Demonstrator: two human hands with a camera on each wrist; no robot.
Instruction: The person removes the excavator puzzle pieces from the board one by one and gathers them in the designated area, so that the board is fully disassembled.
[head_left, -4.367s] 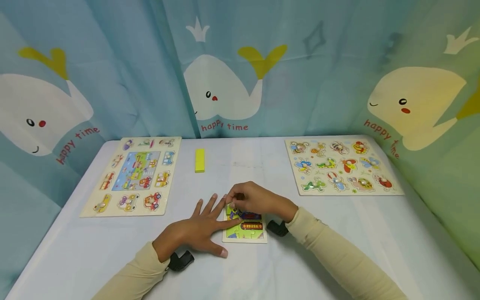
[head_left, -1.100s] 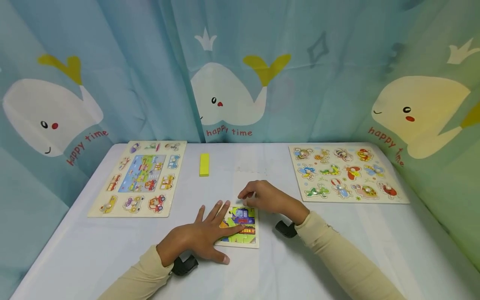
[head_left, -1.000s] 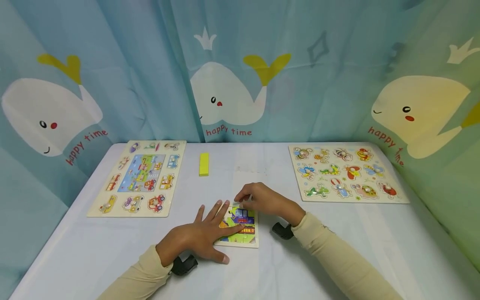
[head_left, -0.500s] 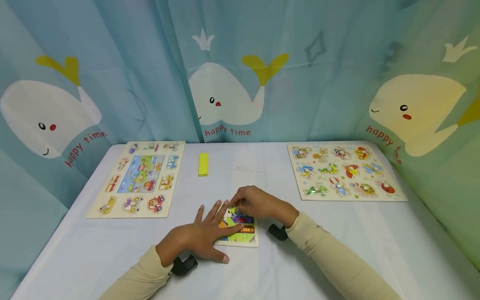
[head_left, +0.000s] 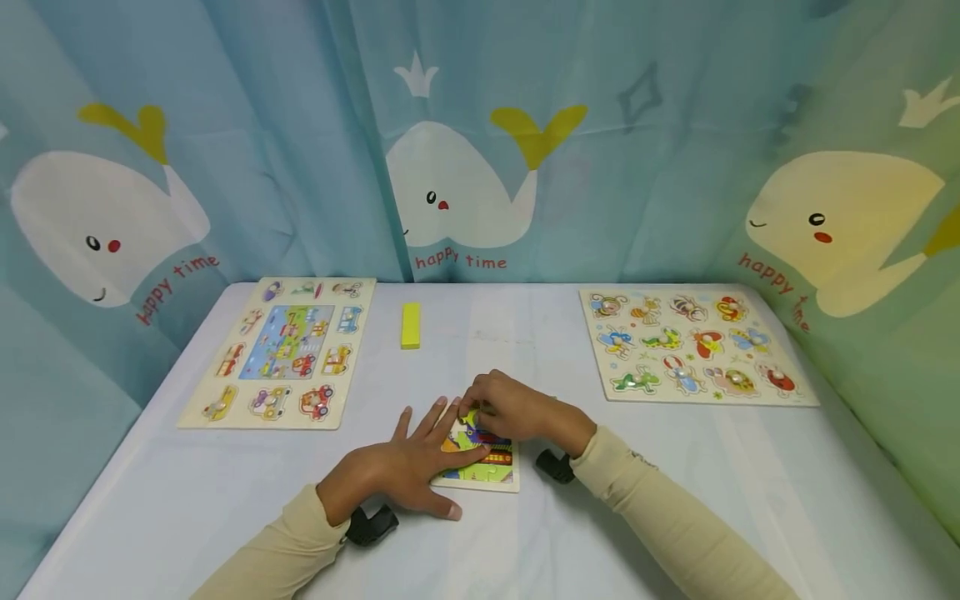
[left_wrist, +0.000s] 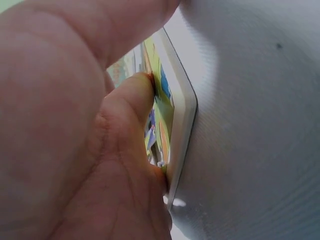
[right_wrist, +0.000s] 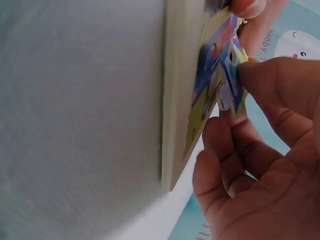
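A small jigsaw puzzle with a pale wooden border lies near the middle of the table, its picture a colourful vehicle on green. Across its left part spreads my left hand, fingers straight and apart, one finger resting over the picture. In the left wrist view, a fingertip touches the puzzle's face. My right hand is over the upper part of the puzzle. In the right wrist view, its thumb and fingers pinch a blue, purple and green puzzle piece, tilted up from the board. The right hand hides the puzzle's top right.
A knobbed vehicle puzzle board lies at the left, and a knobbed insect puzzle board at the back right. Between them stands a yellow block. A whale-print curtain hangs behind the table.
Since 4.4 s ago the small puzzle has shifted left under my left hand. Over the last second my right hand moved left and down onto it, and a piece now shows raised in its fingers.
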